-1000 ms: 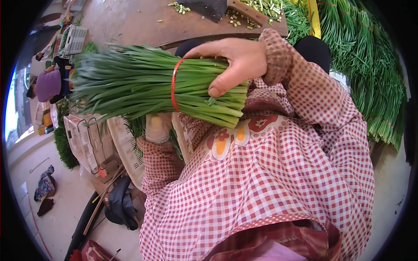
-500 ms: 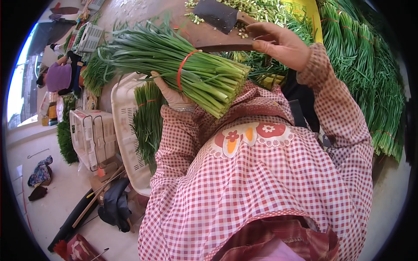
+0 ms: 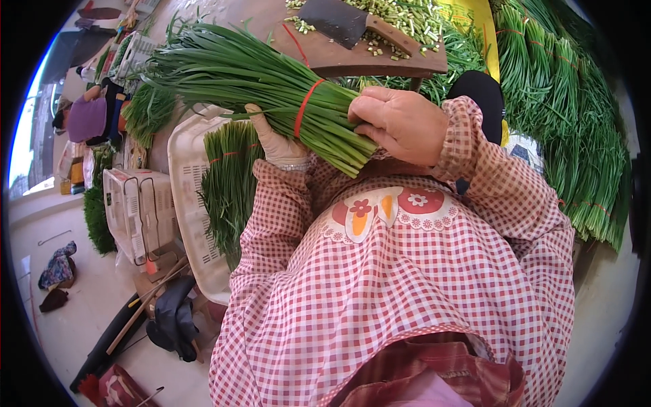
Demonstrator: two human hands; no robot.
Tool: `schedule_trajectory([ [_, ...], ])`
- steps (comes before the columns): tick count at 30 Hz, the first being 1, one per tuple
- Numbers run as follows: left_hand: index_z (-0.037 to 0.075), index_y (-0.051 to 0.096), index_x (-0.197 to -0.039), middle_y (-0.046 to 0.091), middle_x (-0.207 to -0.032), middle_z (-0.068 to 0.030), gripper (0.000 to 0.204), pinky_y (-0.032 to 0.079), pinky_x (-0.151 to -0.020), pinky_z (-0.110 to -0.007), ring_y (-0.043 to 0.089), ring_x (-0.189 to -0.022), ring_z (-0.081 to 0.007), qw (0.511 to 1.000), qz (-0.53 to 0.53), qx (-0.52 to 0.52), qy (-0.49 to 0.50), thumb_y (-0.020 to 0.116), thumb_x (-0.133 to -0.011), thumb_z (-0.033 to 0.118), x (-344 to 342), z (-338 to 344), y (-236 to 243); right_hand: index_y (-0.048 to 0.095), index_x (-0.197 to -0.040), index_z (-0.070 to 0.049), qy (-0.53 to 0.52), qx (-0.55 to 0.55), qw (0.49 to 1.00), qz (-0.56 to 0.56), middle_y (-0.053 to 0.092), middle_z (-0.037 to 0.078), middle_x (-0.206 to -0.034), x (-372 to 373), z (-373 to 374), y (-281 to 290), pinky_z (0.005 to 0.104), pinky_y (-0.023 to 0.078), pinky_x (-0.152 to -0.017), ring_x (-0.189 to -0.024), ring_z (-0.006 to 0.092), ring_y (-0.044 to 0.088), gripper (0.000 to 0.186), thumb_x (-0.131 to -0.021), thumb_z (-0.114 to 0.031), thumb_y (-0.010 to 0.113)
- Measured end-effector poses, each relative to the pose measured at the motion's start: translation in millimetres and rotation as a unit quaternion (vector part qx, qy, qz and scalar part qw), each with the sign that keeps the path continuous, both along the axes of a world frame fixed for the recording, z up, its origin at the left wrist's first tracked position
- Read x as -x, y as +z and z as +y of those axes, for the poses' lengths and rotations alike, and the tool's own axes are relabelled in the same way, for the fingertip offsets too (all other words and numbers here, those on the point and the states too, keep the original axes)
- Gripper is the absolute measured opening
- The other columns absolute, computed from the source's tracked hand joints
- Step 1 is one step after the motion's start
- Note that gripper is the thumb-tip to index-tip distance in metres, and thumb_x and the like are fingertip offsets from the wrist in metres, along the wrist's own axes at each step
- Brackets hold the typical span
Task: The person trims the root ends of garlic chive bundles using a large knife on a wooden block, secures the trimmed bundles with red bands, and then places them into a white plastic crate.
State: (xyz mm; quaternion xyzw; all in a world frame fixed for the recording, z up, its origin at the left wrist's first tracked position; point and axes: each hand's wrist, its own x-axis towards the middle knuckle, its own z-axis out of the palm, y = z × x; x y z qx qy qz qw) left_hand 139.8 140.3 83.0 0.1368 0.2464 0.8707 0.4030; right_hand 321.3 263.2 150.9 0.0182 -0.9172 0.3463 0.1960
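We hold the bunch (image 3: 254,78) tilted in front of us, its red band (image 3: 306,108) on; the step looks like tidying the stem ends (image 3: 354,161). Our gloved left hand (image 3: 278,144) cradles it from below, thumb up, other fingers hidden; our right hand (image 3: 407,123) bends its fingers in at the stem ends, though we cannot tell what they pinch. The next move, we judge, calls for a steady left hold. Beyond, the table (image 3: 407,66) bears a cleaver (image 3: 332,20) and cut bits (image 3: 417,20); a crate (image 3: 179,159) stands left, greens (image 3: 583,136) lie right, a co-worker (image 3: 87,121) far left
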Motion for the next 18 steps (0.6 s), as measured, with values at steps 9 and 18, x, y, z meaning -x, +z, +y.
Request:
schedule_trajectory([
  [9,0.009,0.043,-0.131,0.052,-0.127,-0.0077,0.068,0.048,-0.092,-0.044,0.054,-0.11,-0.0252,0.999,0.01,-0.02,0.042,0.057,-0.083,0.055,28,-7,2,0.057,-0.091,0.0,0.158,0.209,0.949,-0.177,0.062,0.013,-0.078,-41,11,7,0.0322,0.048,-0.062,-0.069,0.0235,0.061,0.018,-0.077,-0.009,0.066],
  [18,0.01,0.035,-0.138,0.045,-0.134,-0.0153,0.084,0.038,-0.099,-0.055,0.043,-0.12,-0.0409,0.967,0.006,-0.196,-0.162,0.042,-0.08,0.071,46,-21,12,0.055,-0.109,0.003,-0.056,0.261,0.961,-0.079,0.06,0.012,-0.098,-52,15,14,0.0239,0.052,-0.069,-0.077,0.0147,0.063,0.027,-0.083,-0.001,0.059],
])
